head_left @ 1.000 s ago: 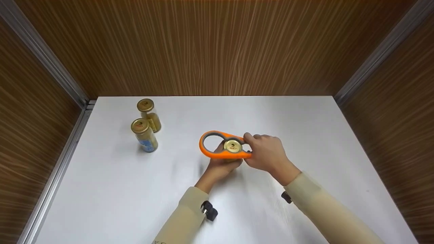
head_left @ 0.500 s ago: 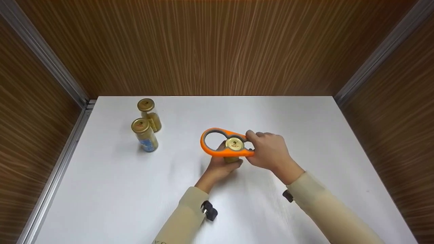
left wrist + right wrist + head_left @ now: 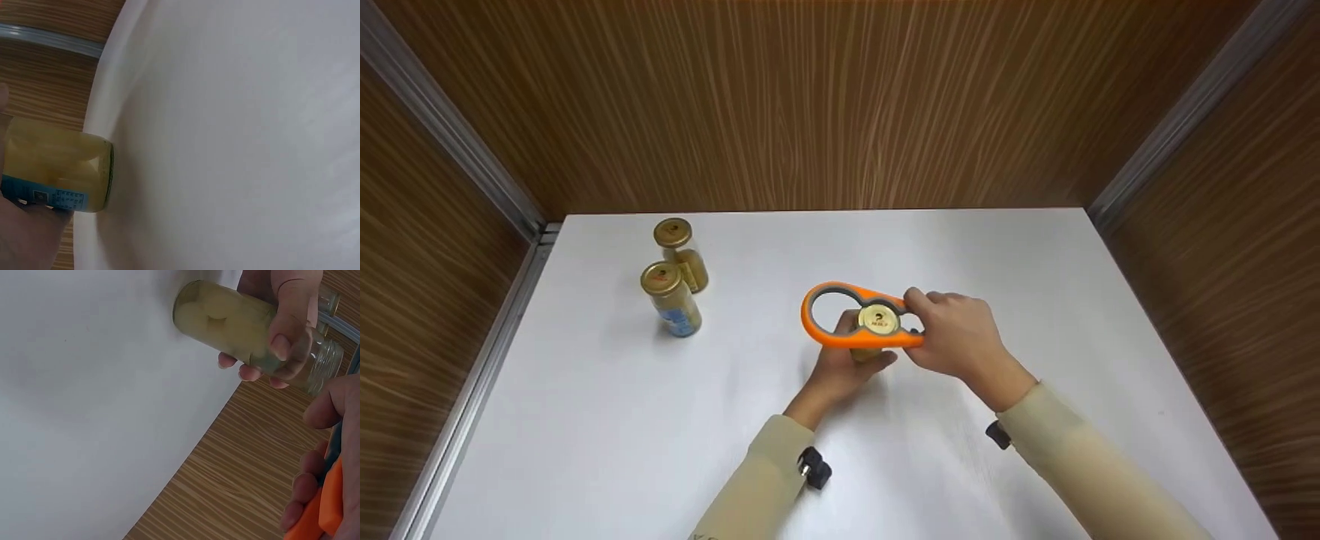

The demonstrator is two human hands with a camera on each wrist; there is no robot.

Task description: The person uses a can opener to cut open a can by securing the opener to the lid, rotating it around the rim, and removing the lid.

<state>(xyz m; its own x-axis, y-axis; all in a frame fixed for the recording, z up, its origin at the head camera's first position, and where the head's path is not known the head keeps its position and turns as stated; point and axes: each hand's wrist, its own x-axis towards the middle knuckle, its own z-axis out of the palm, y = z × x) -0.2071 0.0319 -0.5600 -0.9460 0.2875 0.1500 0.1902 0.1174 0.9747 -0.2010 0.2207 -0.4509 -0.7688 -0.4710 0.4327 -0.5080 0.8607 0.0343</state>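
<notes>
My left hand (image 3: 834,372) grips a glass jar (image 3: 225,318) with pale contents and a blue label, held a little tilted close over the white table. The jar's bare screw thread (image 3: 326,363) shows in the right wrist view. In the head view, my right hand (image 3: 956,336) holds the handle end of an orange and grey jar opener (image 3: 870,341). A gold lid (image 3: 879,319) sits in the opener's smaller ring, overlapping the jar's top from above. The opener's larger ring frames only table and part of the left hand.
Two more lidded jars stand at the back left of the white table (image 3: 585,420): a blue-labelled jar (image 3: 675,307) in front and a yellow-labelled jar (image 3: 688,262) behind it. Wood-grain panels (image 3: 840,105) wall in the back and sides.
The opener with the gold lid has risen slightly and shifted right, away from the jar, mostly in the first half second. The left hand keeps its grip. The head view has turned slightly.
</notes>
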